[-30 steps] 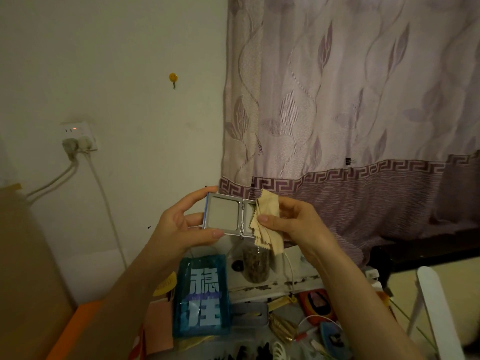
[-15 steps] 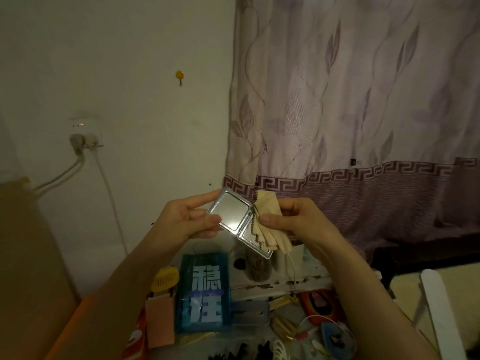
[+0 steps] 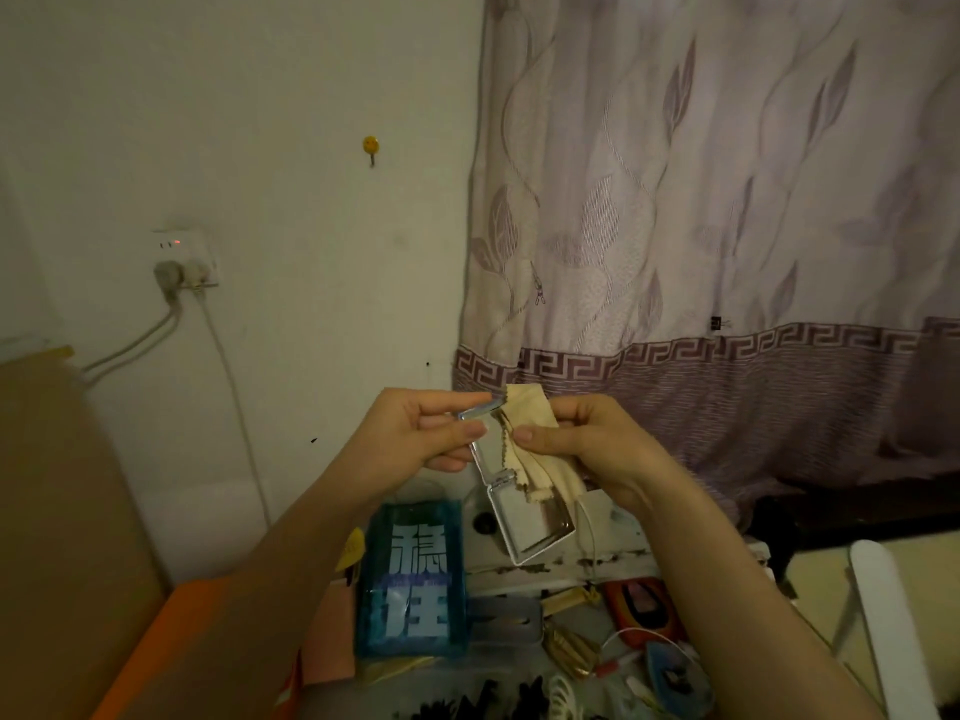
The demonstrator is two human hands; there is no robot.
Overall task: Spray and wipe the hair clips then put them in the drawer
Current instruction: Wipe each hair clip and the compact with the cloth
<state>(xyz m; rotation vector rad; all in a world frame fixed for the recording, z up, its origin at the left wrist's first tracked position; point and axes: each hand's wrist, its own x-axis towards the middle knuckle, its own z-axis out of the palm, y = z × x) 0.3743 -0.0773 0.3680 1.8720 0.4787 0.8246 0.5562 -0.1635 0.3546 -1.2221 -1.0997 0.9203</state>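
Observation:
My left hand pinches the upper leaf of an open silver folding pocket mirror, whose lower leaf hangs down toward the desk. My right hand grips a beige cleaning cloth and presses it against the mirror's upper leaf, the cloth draping down over the hinge. Both hands are raised in front of the curtain. On the desk below lie gold hair clips, dark clips at the bottom edge and a white spiral hair tie. No spray bottle or drawer can be made out.
A teal box with white characters stands on the cluttered desk beside an orange box. A white shelf sits behind the mirror. A white chair back is at the right, a wall socket with cables at the left.
The mirror has turned from lying sideways to hanging upright, one leaf now dangling below my hands. My hands have come closer together, and the cloth stays pressed on the upper leaf.

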